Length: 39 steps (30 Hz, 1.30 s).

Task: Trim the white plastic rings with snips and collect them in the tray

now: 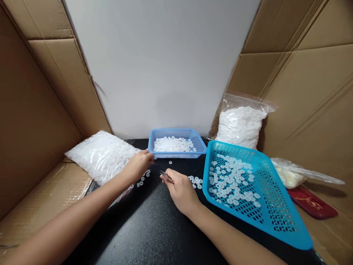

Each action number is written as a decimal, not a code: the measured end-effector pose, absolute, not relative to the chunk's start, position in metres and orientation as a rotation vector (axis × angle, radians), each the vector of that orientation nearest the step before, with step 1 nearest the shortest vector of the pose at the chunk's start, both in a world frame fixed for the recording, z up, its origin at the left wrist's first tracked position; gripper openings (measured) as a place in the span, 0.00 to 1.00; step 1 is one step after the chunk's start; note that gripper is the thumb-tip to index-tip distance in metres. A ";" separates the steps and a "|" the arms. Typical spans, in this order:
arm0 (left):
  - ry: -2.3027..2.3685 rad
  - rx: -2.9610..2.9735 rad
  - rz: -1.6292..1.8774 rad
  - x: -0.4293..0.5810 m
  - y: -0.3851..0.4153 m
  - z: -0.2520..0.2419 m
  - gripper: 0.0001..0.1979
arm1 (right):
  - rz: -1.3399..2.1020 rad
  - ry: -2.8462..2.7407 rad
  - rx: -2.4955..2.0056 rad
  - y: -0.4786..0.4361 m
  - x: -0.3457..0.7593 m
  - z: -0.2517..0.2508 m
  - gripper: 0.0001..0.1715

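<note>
My right hand (180, 188) is closed around a small pair of dark metal tweezers (164, 173), whose tips point left over the black table. Near the front left corner of the small blue basket (176, 155), my left hand (140, 164) is closed with the fingertips pinched; anything between them is too small to make out. Loose white plastic rings (142, 179) lie beside and below the left hand. A single ring (170, 162) sits in front of the blue basket, which holds a heap of the same rings. More rings (196, 181) lie just right of my right hand.
A larger turquoise basket (275, 235) with scattered rings stands at right. One full plastic bag (100, 156) lies at left; another bag (239, 125) stands behind the turquoise basket. A small clear bag (289, 176) and a red item (313, 202) lie far right. Cardboard walls (317, 81) flank the table.
</note>
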<state>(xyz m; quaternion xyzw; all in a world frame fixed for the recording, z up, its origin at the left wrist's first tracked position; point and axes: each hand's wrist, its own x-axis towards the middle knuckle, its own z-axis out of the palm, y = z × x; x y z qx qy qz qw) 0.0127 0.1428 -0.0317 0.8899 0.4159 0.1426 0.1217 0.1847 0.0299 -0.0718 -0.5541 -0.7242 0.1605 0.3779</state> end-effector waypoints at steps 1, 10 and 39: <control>1.217 2.603 0.385 0.001 0.133 -0.038 0.16 | 0.424 -1.838 -1.424 0.032 0.184 -0.073 0.13; 1.230 2.518 0.488 -0.041 0.114 -0.074 0.15 | 0.575 -1.906 -1.529 0.069 0.145 -0.089 0.14; 0.864 0.974 0.785 0.000 0.031 -0.027 0.24 | 1.138 -1.204 -0.957 0.022 0.177 -0.064 0.21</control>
